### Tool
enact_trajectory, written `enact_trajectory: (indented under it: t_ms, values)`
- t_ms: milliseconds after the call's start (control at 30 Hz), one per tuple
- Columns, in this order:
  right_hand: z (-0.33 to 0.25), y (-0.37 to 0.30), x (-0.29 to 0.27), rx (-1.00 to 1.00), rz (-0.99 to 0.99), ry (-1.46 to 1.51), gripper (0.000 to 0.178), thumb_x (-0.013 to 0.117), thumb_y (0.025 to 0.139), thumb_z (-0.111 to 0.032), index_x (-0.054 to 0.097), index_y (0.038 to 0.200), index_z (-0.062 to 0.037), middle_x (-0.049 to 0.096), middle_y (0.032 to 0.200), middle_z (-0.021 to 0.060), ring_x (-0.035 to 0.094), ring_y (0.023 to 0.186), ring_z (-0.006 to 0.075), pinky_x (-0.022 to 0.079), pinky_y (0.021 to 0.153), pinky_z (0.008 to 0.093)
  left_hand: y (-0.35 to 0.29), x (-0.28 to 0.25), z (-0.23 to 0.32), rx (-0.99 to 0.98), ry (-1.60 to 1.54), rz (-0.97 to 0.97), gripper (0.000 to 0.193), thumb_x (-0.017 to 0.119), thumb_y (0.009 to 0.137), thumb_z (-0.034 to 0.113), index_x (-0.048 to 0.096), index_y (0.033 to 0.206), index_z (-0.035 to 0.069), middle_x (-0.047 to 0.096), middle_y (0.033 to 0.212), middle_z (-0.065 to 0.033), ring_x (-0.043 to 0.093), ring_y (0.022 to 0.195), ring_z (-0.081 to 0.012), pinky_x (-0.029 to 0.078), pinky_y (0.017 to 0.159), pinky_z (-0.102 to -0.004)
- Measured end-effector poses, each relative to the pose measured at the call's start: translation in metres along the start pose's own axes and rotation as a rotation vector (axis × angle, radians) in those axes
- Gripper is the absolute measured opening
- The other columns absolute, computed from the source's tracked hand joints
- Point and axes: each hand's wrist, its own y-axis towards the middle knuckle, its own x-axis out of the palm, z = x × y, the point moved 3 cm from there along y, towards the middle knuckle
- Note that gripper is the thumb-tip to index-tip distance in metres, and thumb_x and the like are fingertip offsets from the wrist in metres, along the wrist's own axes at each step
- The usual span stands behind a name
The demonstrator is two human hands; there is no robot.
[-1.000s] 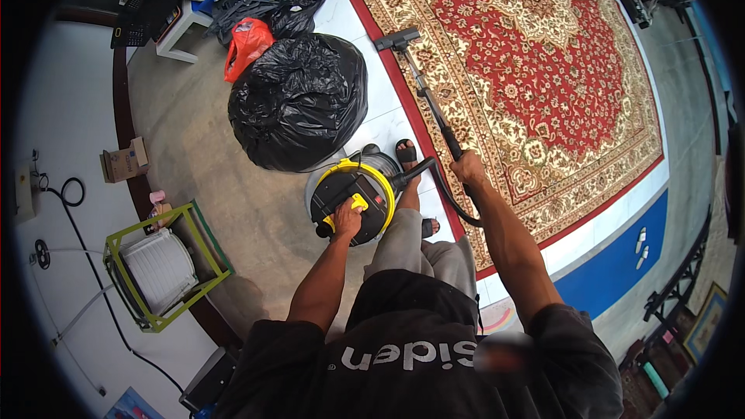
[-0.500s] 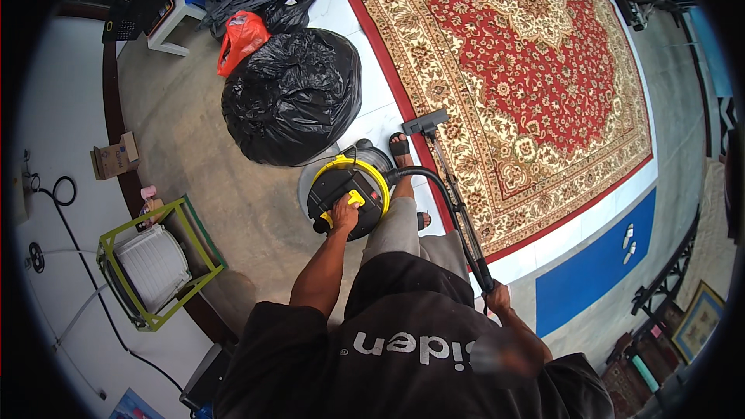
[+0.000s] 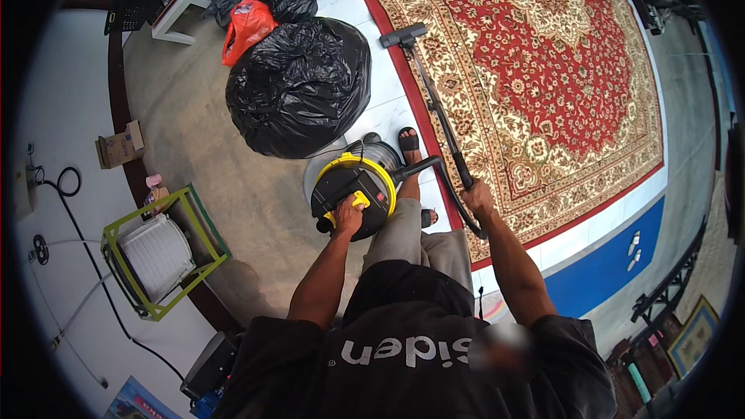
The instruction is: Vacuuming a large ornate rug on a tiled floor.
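My left hand (image 3: 348, 216) is closed round the yellow handle (image 3: 360, 199) on top of a black and yellow canister vacuum cleaner (image 3: 365, 226), which stands beside my legs. My right hand (image 3: 479, 199) grips the upper end of the vacuum wand (image 3: 444, 120), arm stretched forward. At the wand's far end the grey floor nozzle (image 3: 403, 35) rests across the left border of the red and cream patterned carpet (image 3: 535, 77). A black hose (image 3: 419, 168) runs from the canister, loops below my right hand and joins the wand there.
A large black garbage bag (image 3: 299, 85) with a red plastic bag (image 3: 248, 29) against it stands left of the carpet. Farther left are a green metal frame (image 3: 167, 252) round a white ribbed drum and a cardboard box (image 3: 120, 146). A blue mat (image 3: 597, 256) lies right of the carpet.
My right hand has pushed the wand forward, so the nozzle has slid farther along the carpet's left border. My left hand keeps its grip on the vacuum's handle.
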Motion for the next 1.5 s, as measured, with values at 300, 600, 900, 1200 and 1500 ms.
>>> enact_trajectory:
  t_ms: [300,600,900,1200,1500]
  values:
    - [-0.026,0.026,-0.044,0.081,-0.055,0.052,0.033,0.066,0.075,-0.026,0.064,0.069,0.0064,0.064,0.061,0.0201,0.065,0.056,0.0301,0.051,0.057,0.041,0.015,-0.001,0.002,0.006,-0.005,-0.058,0.042,0.068,0.091,0.032,0.058,0.128,0.014,0.061,0.131,-0.0165,0.053,0.125,-0.0411,0.039,0.103,-0.0575]
    - [0.151,-0.302,0.021,0.494,-0.039,0.084,0.023,0.067,0.075,-0.016,0.066,0.079,0.007,0.065,0.063,0.0203,0.069,0.057,0.0293,0.054,0.056,0.0414,0.018,0.003,0.002,0.01,0.064,-0.07,0.05,0.065,0.092,0.037,0.054,0.137,0.017,0.054,0.143,-0.0105,0.047,0.134,-0.0375,0.034,0.108,-0.0615]
    - [0.15,-0.433,0.047,0.608,-0.038,0.088,0.025,0.064,0.075,-0.015,0.071,0.088,0.0061,0.068,0.078,0.0312,0.072,0.077,0.0409,0.055,0.067,0.046,0.021,0.0,0.009,0.036,0.161,-0.098,0.053,0.065,0.093,0.037,0.053,0.14,0.015,0.052,0.145,-0.0098,0.046,0.135,-0.036,0.035,0.112,-0.0538]
    - [0.212,-0.469,0.135,0.371,0.104,0.241,0.026,0.066,0.076,-0.017,0.068,0.093,0.003,0.068,0.08,0.0266,0.068,0.075,0.042,0.052,0.069,0.0459,0.012,-0.021,0.006,0.24,0.326,-0.228,0.05,0.069,0.089,0.03,0.059,0.134,0.009,0.058,0.138,-0.0178,0.053,0.129,-0.0385,0.041,0.109,-0.0441]
    - [0.147,-0.46,0.046,0.287,-0.026,0.287,0.022,0.067,0.073,-0.013,0.064,0.084,0.0054,0.063,0.067,0.021,0.064,0.059,0.0325,0.051,0.062,0.0428,0.034,-0.062,0.005,0.357,0.507,-0.282,0.051,0.07,0.088,0.027,0.058,0.135,0.009,0.058,0.138,-0.0173,0.051,0.13,-0.0377,0.041,0.109,-0.0438]
